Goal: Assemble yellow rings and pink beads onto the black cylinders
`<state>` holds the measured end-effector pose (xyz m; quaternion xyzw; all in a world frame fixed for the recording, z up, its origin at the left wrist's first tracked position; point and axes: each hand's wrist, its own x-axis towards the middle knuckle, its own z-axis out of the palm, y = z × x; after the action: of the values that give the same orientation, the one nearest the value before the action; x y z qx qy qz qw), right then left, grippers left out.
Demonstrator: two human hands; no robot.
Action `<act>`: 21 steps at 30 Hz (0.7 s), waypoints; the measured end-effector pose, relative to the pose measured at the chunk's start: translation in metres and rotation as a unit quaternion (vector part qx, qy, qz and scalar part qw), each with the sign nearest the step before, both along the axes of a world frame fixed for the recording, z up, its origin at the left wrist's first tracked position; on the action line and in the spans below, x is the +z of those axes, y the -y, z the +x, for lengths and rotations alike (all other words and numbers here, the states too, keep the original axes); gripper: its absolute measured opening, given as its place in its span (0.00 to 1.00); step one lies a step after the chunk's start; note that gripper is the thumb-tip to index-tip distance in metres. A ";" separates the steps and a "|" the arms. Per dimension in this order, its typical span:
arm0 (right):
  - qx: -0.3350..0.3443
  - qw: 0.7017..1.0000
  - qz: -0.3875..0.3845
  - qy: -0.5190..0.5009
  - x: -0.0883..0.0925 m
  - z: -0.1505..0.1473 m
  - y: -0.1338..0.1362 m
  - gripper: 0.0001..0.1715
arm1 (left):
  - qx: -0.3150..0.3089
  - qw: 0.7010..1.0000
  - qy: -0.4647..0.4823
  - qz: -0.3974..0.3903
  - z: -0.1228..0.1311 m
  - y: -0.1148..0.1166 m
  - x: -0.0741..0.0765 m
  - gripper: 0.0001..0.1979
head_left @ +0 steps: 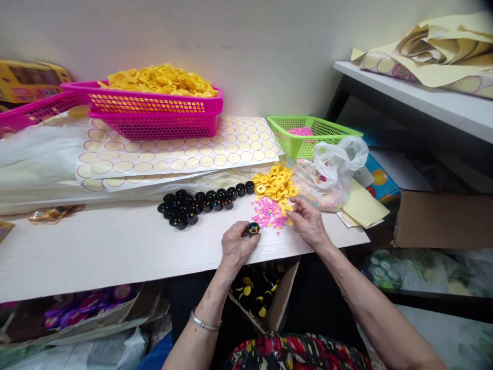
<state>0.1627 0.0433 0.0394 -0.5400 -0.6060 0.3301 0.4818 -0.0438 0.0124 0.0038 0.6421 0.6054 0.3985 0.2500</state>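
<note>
My left hand (pixel 235 245) is closed around a small black cup (pixel 253 228) with coloured bits inside, held just above the white table (pixel 96 246). My right hand (pixel 308 222) pinches a yellow ring (pixel 287 208) at the edge of a scatter of small pink discs (pixel 269 214). A heap of yellow rings (pixel 274 182) lies just behind it. Left of that, several more black cups (pixel 200 203) stand in a cluster and a row.
A pink basket (pixel 154 113) heaped with yellow rings sits on sheets of round stickers (pixel 177 151). A green basket (pixel 308 134) holds pink discs, with a clear plastic bag (pixel 331 169) in front. Under the table edge stands an open box of black and yellow parts (pixel 258 293).
</note>
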 end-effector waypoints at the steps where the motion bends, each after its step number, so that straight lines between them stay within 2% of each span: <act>1: 0.030 0.998 -0.041 -0.029 0.002 -0.005 0.004 0.16 | -0.001 1.000 0.000 -0.002 0.000 0.001 0.000 0.10; 3: 0.064 0.992 -0.103 -0.028 0.002 -0.011 0.010 0.12 | 0.001 1.000 0.002 -0.005 0.000 0.001 0.000 0.10; 5: 0.047 0.990 -0.133 0.031 -0.001 -0.007 0.015 0.07 | 0.002 1.000 0.009 -0.008 0.000 0.001 0.001 0.11; 7: 0.018 0.984 -0.139 0.109 -0.005 0.001 0.018 0.07 | 0.003 1.000 0.017 -0.008 0.000 0.001 0.001 0.10; 12: -0.015 0.951 -0.027 0.307 -0.005 0.009 0.030 0.12 | 0.012 0.999 0.029 -0.008 0.000 0.001 0.000 0.11; 15: 0.049 0.927 0.021 0.372 -0.003 -0.004 0.037 0.11 | 0.009 0.999 0.032 -0.010 0.000 0.001 -0.001 0.12; 17: 0.082 0.907 0.035 0.412 -0.004 -0.014 0.040 0.11 | 0.002 0.999 0.032 -0.008 0.000 0.001 -0.001 0.12; 21: 0.072 0.868 0.033 0.489 -0.007 -0.026 0.044 0.12 | -0.011 0.999 0.034 -0.003 -0.001 0.002 -0.001 0.11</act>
<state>0.1367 -0.0008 0.0323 -0.5707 -0.8121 0.0371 0.1159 -0.0450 0.0100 0.0029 0.6340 0.5909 0.4153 0.2764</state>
